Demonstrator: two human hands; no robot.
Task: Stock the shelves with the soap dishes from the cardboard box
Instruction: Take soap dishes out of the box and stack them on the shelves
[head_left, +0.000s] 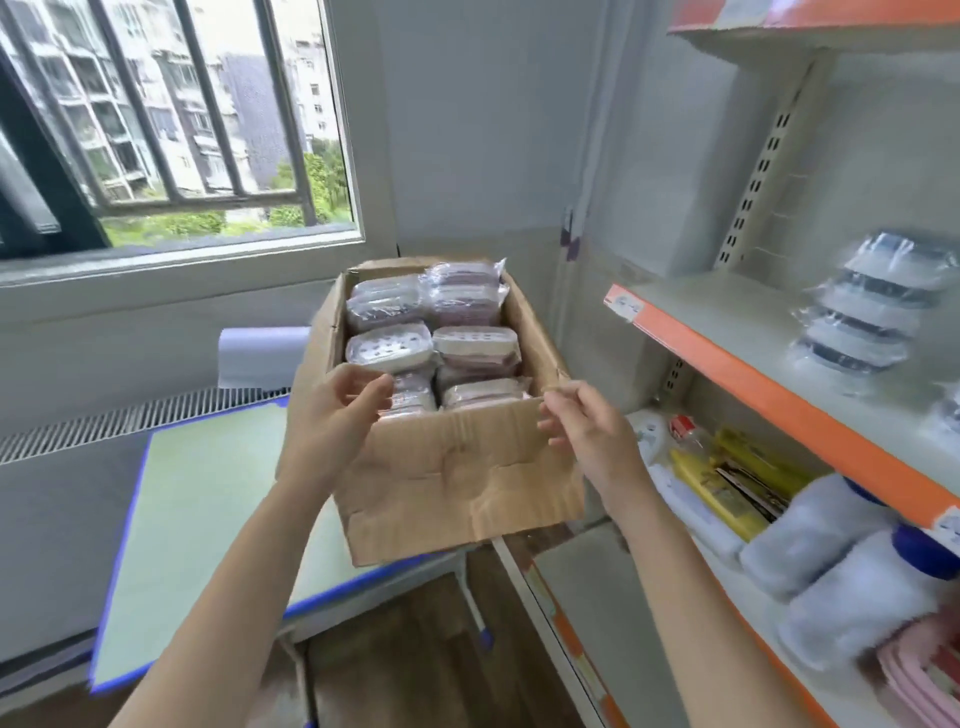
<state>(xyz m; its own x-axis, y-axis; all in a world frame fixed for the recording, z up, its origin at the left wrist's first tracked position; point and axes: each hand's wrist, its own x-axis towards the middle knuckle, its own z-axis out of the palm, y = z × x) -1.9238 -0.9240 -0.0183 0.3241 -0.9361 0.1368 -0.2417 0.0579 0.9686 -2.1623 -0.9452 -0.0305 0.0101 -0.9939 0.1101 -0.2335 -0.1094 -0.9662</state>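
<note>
Here, a person's left hand (340, 410) and right hand (587, 434) are hovering at the near corners of an open cardboard box (457, 467), fingers loosely curled and gripping nothing. The box is sitting on a green tabletop (208, 493) below a barred window (171, 119), packed with plastic-wrapped soap dishes (389, 345). To the right, more wrapped dishes (872, 306) are lying stacked on an orange-edged shelf (737, 332).
</note>
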